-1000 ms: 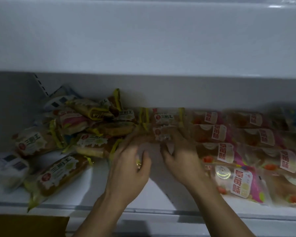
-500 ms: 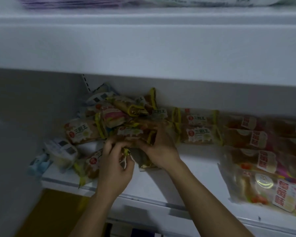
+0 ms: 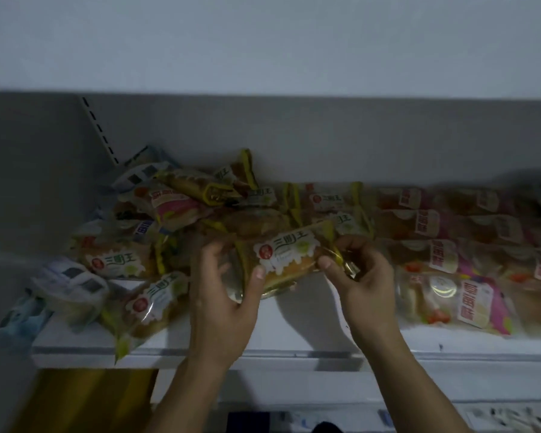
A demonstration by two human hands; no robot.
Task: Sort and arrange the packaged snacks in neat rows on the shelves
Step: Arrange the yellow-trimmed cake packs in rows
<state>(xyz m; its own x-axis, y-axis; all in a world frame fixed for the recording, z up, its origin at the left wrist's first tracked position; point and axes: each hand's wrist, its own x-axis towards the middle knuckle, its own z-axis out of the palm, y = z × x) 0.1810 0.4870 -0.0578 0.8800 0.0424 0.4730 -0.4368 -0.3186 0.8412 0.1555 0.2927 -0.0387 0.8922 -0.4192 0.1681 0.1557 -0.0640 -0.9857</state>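
1. Left hand (image 3: 224, 303): fingers curled round left end of yellow-trimmed snack pack (image 3: 289, 256).
2. Right hand (image 3: 361, 284): thumb and fingers pinching right end of same pack.
3. Pack held just above white shelf (image 3: 294, 332), near centre.
4. Jumbled pile of packs (image 3: 169, 220) far left.
5. Pink-labelled packs (image 3: 469, 267) in rows, right.

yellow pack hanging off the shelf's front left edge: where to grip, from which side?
Take the yellow pack by its long sides around the middle, coming from the front. It lies slanted with its lower seal end over the shelf lip, so that end is flimsy, and the pile crowds its back.
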